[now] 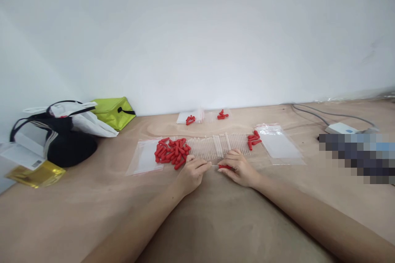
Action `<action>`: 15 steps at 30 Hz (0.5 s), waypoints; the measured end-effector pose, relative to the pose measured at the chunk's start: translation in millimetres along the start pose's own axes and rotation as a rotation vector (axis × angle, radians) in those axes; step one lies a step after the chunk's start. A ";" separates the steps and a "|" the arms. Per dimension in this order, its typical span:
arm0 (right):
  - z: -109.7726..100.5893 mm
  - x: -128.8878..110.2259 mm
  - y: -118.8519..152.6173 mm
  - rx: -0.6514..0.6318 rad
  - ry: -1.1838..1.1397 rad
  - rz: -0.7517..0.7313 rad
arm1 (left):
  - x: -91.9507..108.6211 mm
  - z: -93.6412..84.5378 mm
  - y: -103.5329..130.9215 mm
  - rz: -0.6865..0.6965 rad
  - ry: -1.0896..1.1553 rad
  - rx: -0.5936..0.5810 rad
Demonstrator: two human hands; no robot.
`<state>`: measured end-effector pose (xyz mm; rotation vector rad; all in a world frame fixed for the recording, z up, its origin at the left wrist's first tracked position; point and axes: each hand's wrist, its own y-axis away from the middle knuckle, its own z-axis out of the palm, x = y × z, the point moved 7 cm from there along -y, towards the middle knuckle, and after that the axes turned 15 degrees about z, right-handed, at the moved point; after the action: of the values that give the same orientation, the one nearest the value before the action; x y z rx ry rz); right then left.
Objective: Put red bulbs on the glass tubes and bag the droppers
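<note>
Between finger and thumb, my left hand [191, 174] pinches a thin clear dropper tube [214, 166] that points right. My right hand [242, 169] is closed round a red rubber bulb [225, 167], mostly covered by the fingers. Tube and bulb lie in line; whether they are joined I cannot tell. Just behind both hands lies a row of clear dropper tubes [203, 146]. Left of the row, a heap of red rubber bulbs [173, 151] rests partly on a clear zip bag [143, 158]. Several more red bulbs [254, 141] lie at the row's right end.
A second zip bag [280, 144] lies to the right. Near the wall are small groups of red bulbs [190, 120] on bags. A black bag [70, 146], a lime-green bag [112, 113] and a gold packet [38, 174] sit left. A white power strip [341, 128] with cables stands right.
</note>
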<state>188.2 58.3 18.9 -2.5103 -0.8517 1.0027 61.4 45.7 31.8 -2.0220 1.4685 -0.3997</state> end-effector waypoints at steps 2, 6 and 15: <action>-0.3 -0.3 -0.2 0.002 0.005 0.007 | -0.2 0.4 -1.0 -0.021 0.003 0.004; 0.6 -3.6 0.3 -0.011 0.031 0.005 | 1.0 1.5 -3.4 -0.041 0.015 0.013; -5.9 11.2 -3.2 0.050 -0.125 0.122 | -4.8 -2.8 -1.6 -0.149 0.044 0.080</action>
<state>197.5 67.5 18.8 -2.5041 -0.7049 1.2154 59.4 49.7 35.5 -2.0762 1.3103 -0.5589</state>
